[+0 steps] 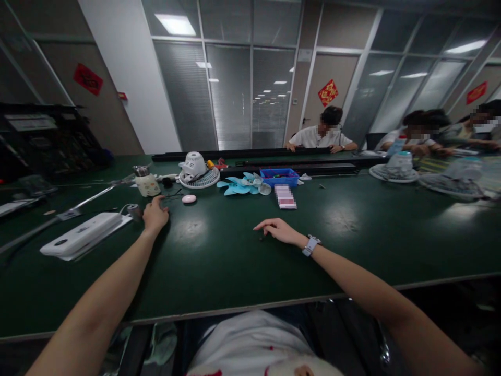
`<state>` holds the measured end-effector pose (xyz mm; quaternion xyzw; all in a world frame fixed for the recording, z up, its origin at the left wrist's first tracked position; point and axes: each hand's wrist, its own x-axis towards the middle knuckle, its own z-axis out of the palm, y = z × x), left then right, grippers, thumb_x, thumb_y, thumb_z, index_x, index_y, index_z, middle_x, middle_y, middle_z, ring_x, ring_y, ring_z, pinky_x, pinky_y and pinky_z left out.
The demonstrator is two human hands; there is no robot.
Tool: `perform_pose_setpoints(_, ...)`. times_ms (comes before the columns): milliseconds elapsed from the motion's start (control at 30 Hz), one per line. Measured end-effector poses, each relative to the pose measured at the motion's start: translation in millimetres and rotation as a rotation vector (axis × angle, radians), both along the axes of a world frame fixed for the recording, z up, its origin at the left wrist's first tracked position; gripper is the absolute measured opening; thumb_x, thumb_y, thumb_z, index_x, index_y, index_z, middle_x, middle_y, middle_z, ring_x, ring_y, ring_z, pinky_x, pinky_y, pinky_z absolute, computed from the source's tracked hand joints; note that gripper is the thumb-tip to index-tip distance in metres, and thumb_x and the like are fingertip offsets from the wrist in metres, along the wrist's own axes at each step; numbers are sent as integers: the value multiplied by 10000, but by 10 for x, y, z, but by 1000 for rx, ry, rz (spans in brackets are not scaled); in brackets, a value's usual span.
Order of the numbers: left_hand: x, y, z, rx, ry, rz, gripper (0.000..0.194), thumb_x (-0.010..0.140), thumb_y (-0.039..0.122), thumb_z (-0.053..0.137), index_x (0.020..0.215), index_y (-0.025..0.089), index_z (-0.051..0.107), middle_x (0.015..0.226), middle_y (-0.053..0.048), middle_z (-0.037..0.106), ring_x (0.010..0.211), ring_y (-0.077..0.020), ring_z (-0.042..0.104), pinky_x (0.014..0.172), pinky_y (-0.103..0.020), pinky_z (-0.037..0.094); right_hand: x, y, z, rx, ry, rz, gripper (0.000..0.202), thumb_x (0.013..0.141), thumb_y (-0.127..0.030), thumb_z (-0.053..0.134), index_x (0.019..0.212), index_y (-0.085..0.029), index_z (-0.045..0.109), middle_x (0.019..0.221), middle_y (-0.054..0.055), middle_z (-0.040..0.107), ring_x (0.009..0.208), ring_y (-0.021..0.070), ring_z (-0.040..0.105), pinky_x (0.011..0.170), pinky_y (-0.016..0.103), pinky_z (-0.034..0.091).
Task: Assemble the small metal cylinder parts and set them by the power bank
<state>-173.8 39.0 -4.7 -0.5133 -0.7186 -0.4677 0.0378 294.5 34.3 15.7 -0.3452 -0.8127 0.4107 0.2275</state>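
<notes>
My left hand [155,215] rests on the green table with its fingers stretched forward and slightly apart, and I see nothing held in it. Just left of it lies a small metal cylinder [135,211] beside a long white plastic base [84,234]. A cream-coloured container [146,184] with a metal top stands beyond my fingertips, and a pink oval object [189,199] sits to the right. Over the middle of the table is my right hand [279,230], index finger extended and the others loosely bent. A tiny dark piece [261,238] shows below its fingers.
Farther back are a white fan head [194,166] on its grille, blue fan blades [240,184], a blue tray [278,176] and a pink-and-white packet [285,197]. More fan parts [395,168] lie at right. A person [321,137] sits opposite; others sit at right.
</notes>
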Motion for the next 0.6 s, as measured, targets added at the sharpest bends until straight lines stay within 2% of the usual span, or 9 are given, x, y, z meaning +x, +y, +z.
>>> perform_pose_setpoints(67,72,-7,13,6,0,-12,859,713,750,416,1312,151,557,1183,-307,554,1230,-504,408,848,-653,271,-11,0,-10,-2,12,-23,343,879,-198,445,1085,-193,719,761,13,603,561,87,444,525,193,325)
perform_pose_setpoints(133,272,-59,88,36,42,51,835,762,732,380,1370,172,498,1285,-288,504,1284,-526,321,869,-697,223,-27,1,-29,-11,37,-64,340,873,-192,440,1063,-185,721,738,8,592,544,84,437,514,192,321)
perform_pose_setpoints(200,596,-150,197,113,139,138,787,818,697,371,1412,187,448,1408,-238,419,1333,-519,237,934,-700,182,-45,9,-52,-29,93,-120,336,861,-178,431,1037,-172,717,713,3,581,526,81,431,505,193,321)
perform_pose_setpoints(267,1029,-268,292,173,286,79,744,862,649,405,1430,168,428,1510,-199,279,1368,-487,190,1024,-644,182,-63,24,-70,-60,170,-188,334,838,-154,416,1001,-155,707,687,-4,567,505,79,421,493,196,317)
perform_pose_setpoints(333,1527,-404,326,153,389,-189,661,903,568,435,1418,153,436,1513,-186,271,1378,-401,253,1086,-562,239,-76,44,-80,-98,245,-269,327,807,-136,403,954,-144,694,655,-13,547,486,79,412,480,200,308)
perform_pose_setpoints(400,2009,-545,291,70,423,-571,607,912,523,468,1423,200,423,1492,-141,336,1368,-312,324,1112,-485,293,-83,65,-83,-123,301,-350,306,781,-140,402,904,-141,682,619,-20,524,475,82,410,470,206,298)
perform_pose_setpoints(467,2389,-668,223,-69,476,-931,581,897,495,524,1422,265,431,1525,-95,303,1387,-282,310,1125,-459,302,-84,81,-87,-115,332,-397,283,766,-157,411,864,-143,676,593,-25,509,473,88,413,471,213,300)
perform_pose_setpoints(533,2614,-746,163,-159,480,-1133,538,899,459,542,1406,300,459,1542,-69,279,1399,-269,300,1134,-450,294,-84,90,-94,-89,342,-406,274,759,-171,415,841,-144,675,575,-28,498,473,91,411,477,219,302)
perform_pose_setpoints(600,2687,-766,128,-195,447,-1205,460,927,415,510,1370,291,513,1512,-69,348,1378,-247,350,1133,-429,304,-85,93,-105,-78,335,-400,274,758,-182,417,843,-143,675,573,-29,497,472,92,409,477,222,300)
